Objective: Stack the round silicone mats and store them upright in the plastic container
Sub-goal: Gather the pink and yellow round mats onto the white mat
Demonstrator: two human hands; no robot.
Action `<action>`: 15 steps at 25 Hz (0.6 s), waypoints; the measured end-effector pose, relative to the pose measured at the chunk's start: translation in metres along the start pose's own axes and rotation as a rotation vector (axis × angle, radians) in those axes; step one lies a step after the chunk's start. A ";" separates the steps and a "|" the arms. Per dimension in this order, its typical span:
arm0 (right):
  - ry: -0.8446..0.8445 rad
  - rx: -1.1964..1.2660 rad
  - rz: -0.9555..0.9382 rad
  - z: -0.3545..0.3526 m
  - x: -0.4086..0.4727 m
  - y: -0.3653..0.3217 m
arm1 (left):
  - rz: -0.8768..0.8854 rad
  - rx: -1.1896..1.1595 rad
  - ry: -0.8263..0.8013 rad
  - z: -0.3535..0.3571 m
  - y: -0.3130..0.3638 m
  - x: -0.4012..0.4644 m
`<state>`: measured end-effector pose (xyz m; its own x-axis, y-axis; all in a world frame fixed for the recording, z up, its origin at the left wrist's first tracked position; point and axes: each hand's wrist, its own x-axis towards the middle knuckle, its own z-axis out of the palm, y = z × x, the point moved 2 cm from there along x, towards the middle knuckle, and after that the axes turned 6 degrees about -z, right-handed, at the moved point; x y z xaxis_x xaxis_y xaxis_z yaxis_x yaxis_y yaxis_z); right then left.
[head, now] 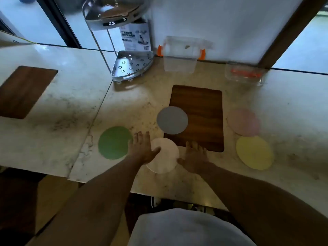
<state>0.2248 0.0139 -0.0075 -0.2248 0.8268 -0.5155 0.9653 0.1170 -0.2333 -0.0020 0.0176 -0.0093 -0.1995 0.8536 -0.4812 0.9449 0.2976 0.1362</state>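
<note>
Several round silicone mats lie flat on the marble counter: green (113,142), white (166,158), grey (172,120), pink (244,122) and yellow (254,152). The grey one partly overlaps a wooden board (204,110). My left hand (142,148) rests open with fingers spread across the white mat's left edge, beside the green mat. My right hand (194,157) lies flat and open just right of the white mat, thumb at its rim. A clear plastic container (180,63) with orange clips stands at the back against the wall.
A metal corner rack (132,65) stands back left with a printed box (135,37) behind it. A clear lid with orange parts (245,74) lies back right. A second wooden board (23,91) sits on the left counter. The counter's front edge runs below my hands.
</note>
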 end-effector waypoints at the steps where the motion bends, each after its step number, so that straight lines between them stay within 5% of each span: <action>1: -0.027 0.016 0.000 0.005 0.000 -0.006 | -0.005 0.008 -0.020 0.004 -0.004 -0.002; 5: -0.094 0.194 0.008 0.020 0.002 -0.024 | 0.022 0.088 0.002 0.013 -0.021 -0.004; 15: 0.092 0.487 0.217 0.036 0.002 -0.048 | 0.113 -0.084 0.045 0.022 -0.025 -0.004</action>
<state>0.1733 -0.0098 -0.0276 0.0070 0.8510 -0.5251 0.8104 -0.3125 -0.4956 -0.0186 -0.0028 -0.0299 -0.1058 0.9014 -0.4199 0.9375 0.2312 0.2600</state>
